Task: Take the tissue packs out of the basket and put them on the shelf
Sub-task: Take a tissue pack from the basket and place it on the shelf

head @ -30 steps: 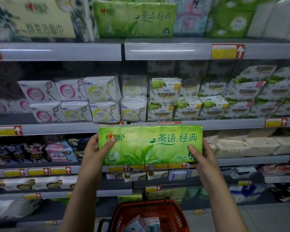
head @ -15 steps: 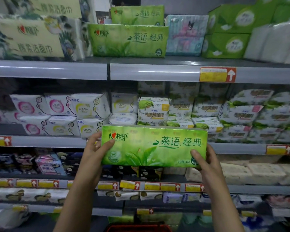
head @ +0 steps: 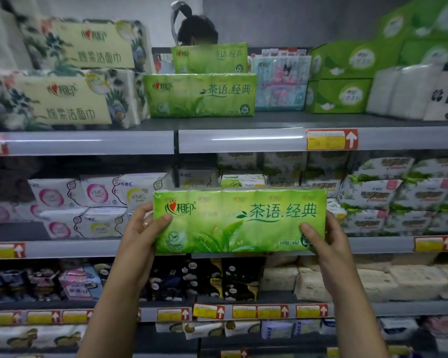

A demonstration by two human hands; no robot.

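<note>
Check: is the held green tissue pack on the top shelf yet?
No, both the left hand and right hand hold the green tissue pack in the air, below the top shelf.

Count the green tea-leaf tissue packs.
3: held pack in left hand and right hand; front pack on top shelf; rear pack above, behind it. More may be hidden.

Left hand (head: 141, 229), right hand (head: 327, 240) raised, apparently gripping

Green tissue pack (head: 239, 220) held level before shelf (head: 243, 140).
</note>
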